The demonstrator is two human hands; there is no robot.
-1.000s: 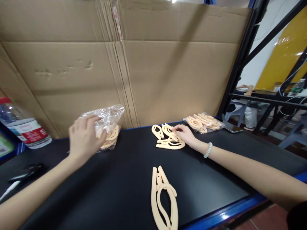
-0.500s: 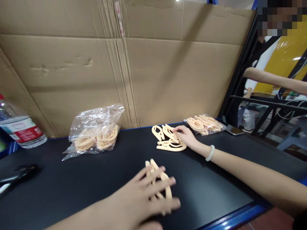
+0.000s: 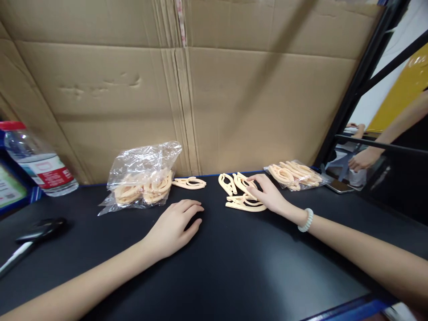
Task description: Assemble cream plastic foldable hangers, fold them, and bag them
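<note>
My left hand (image 3: 175,226) rests palm down on the black table, fingers stretched out and holding nothing. Just beyond its fingertips a cream folding hanger (image 3: 199,183) lies folded next to a clear plastic bag (image 3: 150,154) of similar hangers. At the middle of the table my right hand (image 3: 271,196) has its thumb and fingers closed on a cream hanger (image 3: 241,182) in a small group. Beside that one lie a folded hanger (image 3: 222,179) and, nearer me, another hanger (image 3: 241,206), partly under the hand. A pale beaded bracelet (image 3: 306,220) circles the right wrist.
A second bag of hangers (image 3: 296,174) and a phone (image 3: 340,186) lie at the back right. Cardboard (image 3: 127,93) walls the far edge. On the left are a water bottle (image 3: 47,167) and a black-headed object (image 3: 42,229). Another person's hand (image 3: 364,159) shows beyond the frame.
The hanger that was under my left hand near the front now lies at the back beside the left bag. My left hand has drawn away leftward from it. My right hand stays at the group.
</note>
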